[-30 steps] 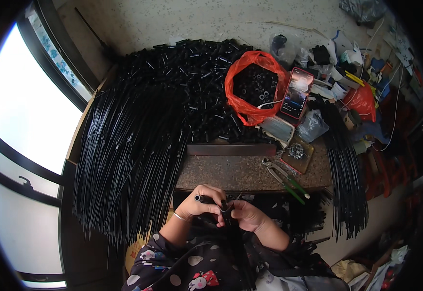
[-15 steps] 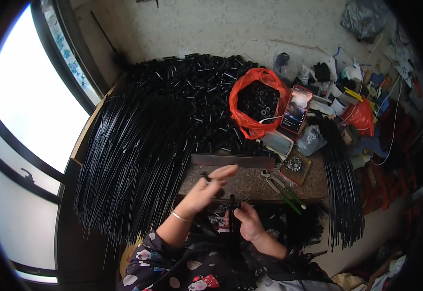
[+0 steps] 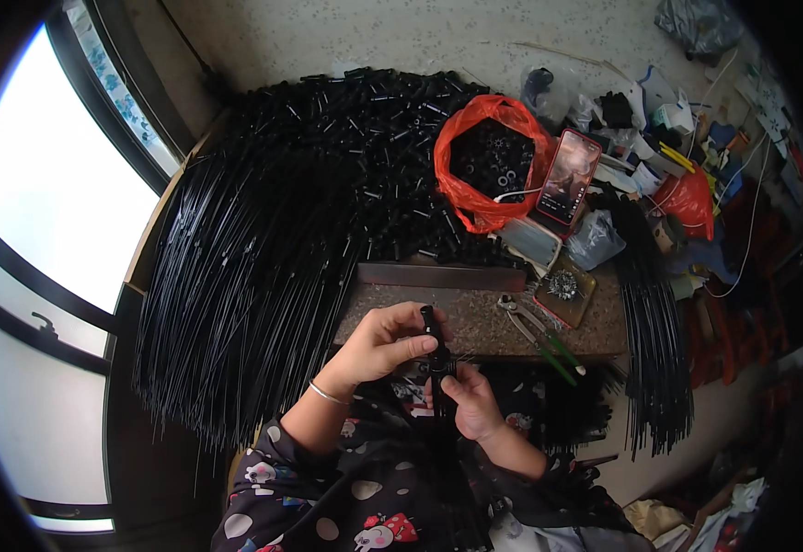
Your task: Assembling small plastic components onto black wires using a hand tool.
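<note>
In front of my body, my left hand [image 3: 385,344] pinches a short black tubular piece [image 3: 430,324] between thumb and fingers. My right hand [image 3: 475,405] closes just below it around a dark slender piece [image 3: 438,381] that hangs toward my lap. The two black parts line up one above the other and look to be touching; whether they are joined I cannot tell. Dark clothing behind hides the lower end. Beyond my hands lies the speckled worktop [image 3: 392,317], with a long dark metal bar [image 3: 438,276] across it.
Long thin black rods [image 3: 236,304] cover the left side, with a heap of black tubes [image 3: 374,138] behind. An orange bag [image 3: 452,189] of small black parts stands beside a phone [image 3: 569,179]. Green-handled pincers [image 3: 538,339] and a tray [image 3: 581,308] of small metal pieces lie right.
My left hand has come down and toward the right, bringing a black tubular piece onto the top of the part in my right hand. The right hand has hardly moved.
</note>
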`<state>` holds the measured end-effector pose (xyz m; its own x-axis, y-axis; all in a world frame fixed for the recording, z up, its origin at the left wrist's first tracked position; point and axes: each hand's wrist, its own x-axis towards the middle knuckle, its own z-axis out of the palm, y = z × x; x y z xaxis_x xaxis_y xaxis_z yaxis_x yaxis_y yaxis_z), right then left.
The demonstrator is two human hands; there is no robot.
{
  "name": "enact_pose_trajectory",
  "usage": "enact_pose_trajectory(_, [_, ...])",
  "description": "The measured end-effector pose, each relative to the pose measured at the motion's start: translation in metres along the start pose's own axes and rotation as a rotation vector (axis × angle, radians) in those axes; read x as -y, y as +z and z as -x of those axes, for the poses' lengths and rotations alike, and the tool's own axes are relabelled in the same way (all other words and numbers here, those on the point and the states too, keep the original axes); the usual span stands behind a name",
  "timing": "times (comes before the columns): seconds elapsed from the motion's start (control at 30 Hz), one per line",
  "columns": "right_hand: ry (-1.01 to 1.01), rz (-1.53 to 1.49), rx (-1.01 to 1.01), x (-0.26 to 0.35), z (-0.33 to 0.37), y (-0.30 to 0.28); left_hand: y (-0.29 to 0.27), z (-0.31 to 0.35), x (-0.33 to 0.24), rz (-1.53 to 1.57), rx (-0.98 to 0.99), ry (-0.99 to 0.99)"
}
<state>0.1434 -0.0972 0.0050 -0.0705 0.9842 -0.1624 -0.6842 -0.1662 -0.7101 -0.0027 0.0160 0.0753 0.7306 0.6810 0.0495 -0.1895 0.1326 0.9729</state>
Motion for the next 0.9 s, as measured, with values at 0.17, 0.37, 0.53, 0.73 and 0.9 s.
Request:
enact_pose_trajectory(0.17, [0.009, 0.004, 0.03, -0.002, -0.005, 0.0, -0.002, -0.001, -0.005, -0.338, 0.053, 0.118])
enact_pose_trajectory(0.37, [0.013, -0.017, 0.036, -0.002, -0.008, -0.003, 0.0, -0.006, -0.008, -0.61, 0.029, 0.146])
enact_pose_trajectory(0.53, [0.027, -0.026, 0.024, -0.003, -0.007, -0.009, 0.006, 0.0, 0.008, -0.883, -0.069, 0.252])
enact_pose_trajectory(0.73, [0.001, -0.001, 0.064, -0.007, -0.001, -0.006, 0.008, 0.018, 0.024, -0.24, -0.122, -0.003])
enact_pose_trajectory(0.9, [-0.042, 0.045, 0.132, -0.006, 0.004, -0.007, 0.015, 0.026, 0.026, -0.225, -0.214, 0.049])
